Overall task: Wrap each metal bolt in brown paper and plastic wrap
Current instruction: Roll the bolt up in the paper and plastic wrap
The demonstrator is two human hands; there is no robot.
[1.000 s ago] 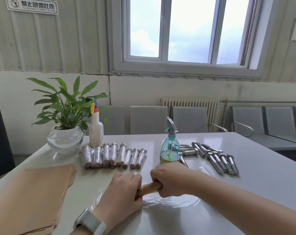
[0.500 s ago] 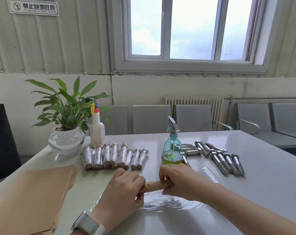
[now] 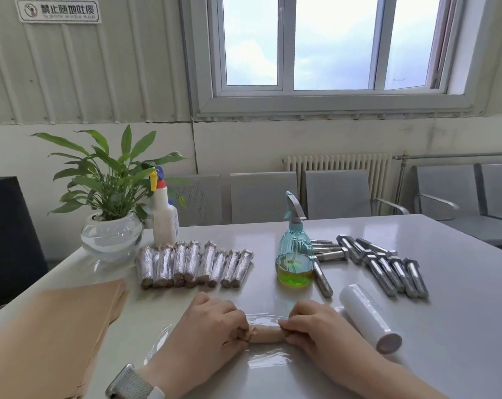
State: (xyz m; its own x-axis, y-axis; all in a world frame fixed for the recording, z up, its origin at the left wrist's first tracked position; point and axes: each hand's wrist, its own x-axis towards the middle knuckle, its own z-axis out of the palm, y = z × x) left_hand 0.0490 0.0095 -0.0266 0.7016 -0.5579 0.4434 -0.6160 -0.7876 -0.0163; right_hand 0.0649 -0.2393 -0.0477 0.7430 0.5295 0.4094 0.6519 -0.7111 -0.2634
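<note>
A bolt rolled in brown paper (image 3: 265, 334) lies crosswise on a sheet of clear plastic wrap (image 3: 268, 361) near the table's front. My left hand (image 3: 208, 326) grips its left end and my right hand (image 3: 316, 326) grips its right end. Several bare metal bolts (image 3: 388, 266) lie at the right. A row of several wrapped bolts (image 3: 192, 263) sits behind my hands at the left. The roll of plastic wrap (image 3: 367, 316) lies just right of my right hand. A stack of brown paper sheets (image 3: 51, 335) covers the front left corner.
A teal spray bottle (image 3: 294, 251) with green liquid stands behind my hands. A potted plant in a glass bowl (image 3: 111, 237) and a white spray bottle (image 3: 164, 217) stand at the back left. Grey chairs (image 3: 336, 197) line the far side of the white table (image 3: 460, 312).
My hands have moved apart along the paper-wrapped bolt, which now lies level on the plastic wrap. The camera has tilted, bringing the roll of wrap into view.
</note>
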